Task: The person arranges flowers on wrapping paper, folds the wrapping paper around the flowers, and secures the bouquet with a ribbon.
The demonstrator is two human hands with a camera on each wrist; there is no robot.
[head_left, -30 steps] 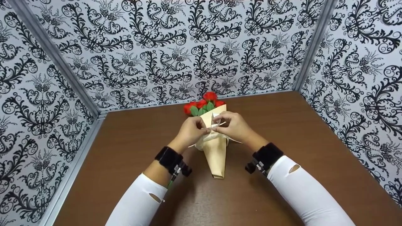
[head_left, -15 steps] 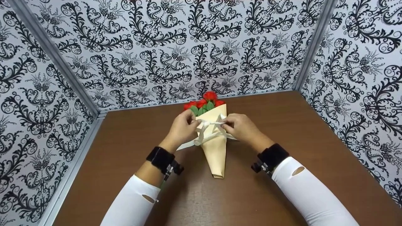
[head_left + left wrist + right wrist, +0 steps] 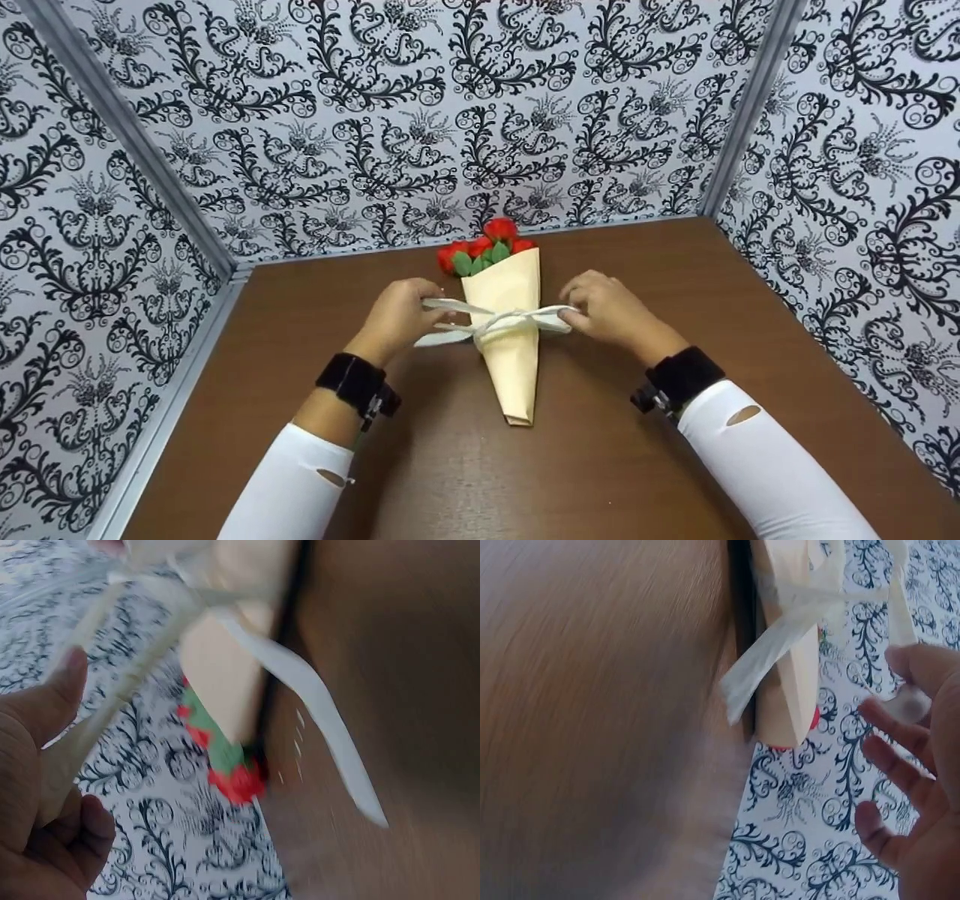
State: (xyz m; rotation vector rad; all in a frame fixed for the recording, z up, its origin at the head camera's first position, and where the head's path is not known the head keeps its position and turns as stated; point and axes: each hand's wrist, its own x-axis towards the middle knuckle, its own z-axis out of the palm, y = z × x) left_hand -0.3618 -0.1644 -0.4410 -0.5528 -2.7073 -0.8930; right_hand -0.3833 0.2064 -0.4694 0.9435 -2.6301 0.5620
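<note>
A bouquet of red roses [image 3: 500, 229] with green leaves lies on the table, wrapped in cream paper [image 3: 510, 375]. White ribbon [image 3: 510, 321] runs around the wrapper and crosses in a bow at its front. On the left, my left hand [image 3: 401, 311] grips one ribbon loop; the left wrist view shows the loop [image 3: 120, 694] between thumb and curled fingers. My right hand [image 3: 611, 311] pinches the other loop by thumb and forefinger, its remaining fingers spread. A loose ribbon tail [image 3: 337, 742] hangs on the left side, another tail [image 3: 761, 664] on the right.
A brown wooden table [image 3: 480, 480] carries the bouquet. Patterned black-and-white panels [image 3: 390, 127] enclose the table at the back and both sides, joined by grey metal posts [image 3: 750, 112].
Both hands have moved apart from the bouquet's middle, drawing the ribbon loops outward. The knot has tightened down against the wrapper. The bouquet has stayed nearly in place.
</note>
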